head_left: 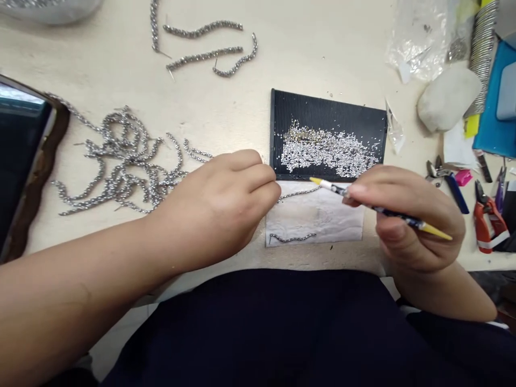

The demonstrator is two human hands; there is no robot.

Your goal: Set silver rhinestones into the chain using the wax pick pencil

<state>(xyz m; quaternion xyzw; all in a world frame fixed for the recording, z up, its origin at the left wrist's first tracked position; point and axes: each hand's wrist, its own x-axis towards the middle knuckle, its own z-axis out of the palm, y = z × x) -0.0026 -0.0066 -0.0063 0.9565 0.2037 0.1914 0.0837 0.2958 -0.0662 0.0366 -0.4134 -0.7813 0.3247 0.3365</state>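
My left hand (242,201) is closed beside the black tray, fingertips curled down and partly hidden. From those fingertips a thin silver beaded chain (300,193) runs right over a white cloth (334,220). Another short chain (293,238) lies along the cloth's lower edge. My right hand (415,220) grips a slim patterned picker pen (332,187) with yellow ends, its left tip near the tray's front edge. Loose shiny rhinestones (330,150) are spread over the ridged black tray (326,110).
A tangled pile of silver chains (124,161) lies left, with several separate strands (201,29) above. A dark-screened device (20,161) stands at the left edge. To the right are red-handled pliers (487,220), cutters (445,177), a whitish lump (449,99) and a plastic bag (419,37).
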